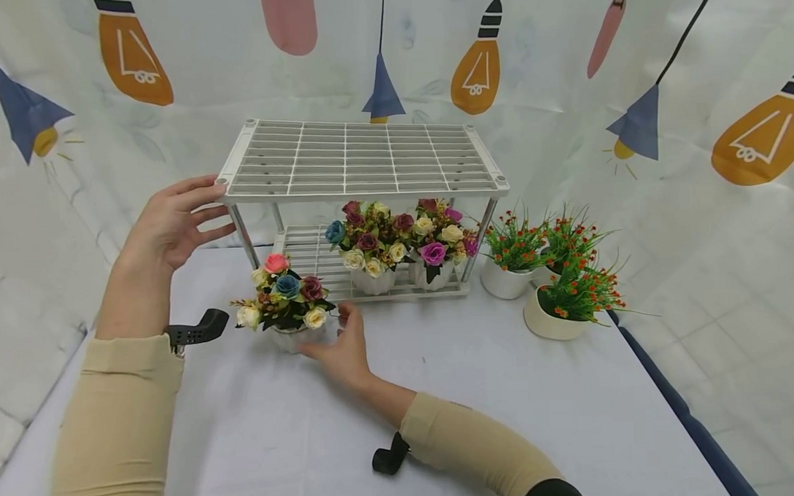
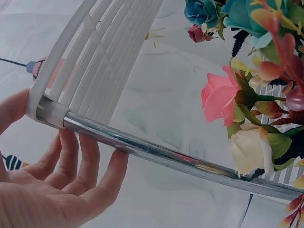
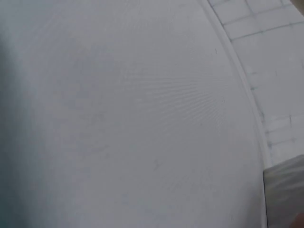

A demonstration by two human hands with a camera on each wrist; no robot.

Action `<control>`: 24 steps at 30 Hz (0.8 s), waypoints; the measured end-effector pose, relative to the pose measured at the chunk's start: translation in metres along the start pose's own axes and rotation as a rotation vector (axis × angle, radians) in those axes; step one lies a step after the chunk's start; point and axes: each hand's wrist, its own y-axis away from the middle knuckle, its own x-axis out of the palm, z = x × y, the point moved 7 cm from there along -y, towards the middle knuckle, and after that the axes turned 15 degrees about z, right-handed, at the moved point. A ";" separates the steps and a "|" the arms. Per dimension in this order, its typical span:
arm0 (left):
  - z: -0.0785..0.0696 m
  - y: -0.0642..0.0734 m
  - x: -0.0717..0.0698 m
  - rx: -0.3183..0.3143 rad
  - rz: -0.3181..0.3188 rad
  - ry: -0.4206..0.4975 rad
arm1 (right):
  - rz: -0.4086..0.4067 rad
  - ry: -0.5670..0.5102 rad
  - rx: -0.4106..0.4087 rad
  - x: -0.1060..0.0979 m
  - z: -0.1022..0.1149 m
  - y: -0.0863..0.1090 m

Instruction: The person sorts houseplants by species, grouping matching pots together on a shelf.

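Note:
At the left of the head view, my left hand (image 1: 173, 223) holds the front left corner of a white two-tier rack (image 1: 367, 158). In the left wrist view, fingertips (image 2: 121, 159) touch the rack's metal post (image 2: 156, 149) below the plastic corner. My right hand (image 1: 344, 352) grips a whitish pot of artificial flowers (image 1: 290, 299) in front of the rack's left end. Its thumb lies across the pot's front; fingers partly out of sight. Two similar flower pots, the left one (image 1: 373, 278) and the right one (image 1: 433, 272), stand on the lower tier.
Right of the rack stand three white pots of green plants with small red flowers, the nearest (image 1: 557, 319) cream-coloured. A white cloth covers the table (image 1: 480, 369). Behind hangs a curtain (image 1: 548, 53) printed with lamps. The right wrist view shows mostly cloth (image 3: 142, 118).

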 end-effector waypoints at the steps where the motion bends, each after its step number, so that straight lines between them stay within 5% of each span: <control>1: 0.000 0.000 0.000 -0.001 0.001 -0.001 | -0.006 -0.003 0.015 0.002 -0.002 -0.001; 24: 0.002 -0.001 -0.001 0.016 0.006 0.003 | -0.025 0.006 -0.122 0.028 0.006 -0.021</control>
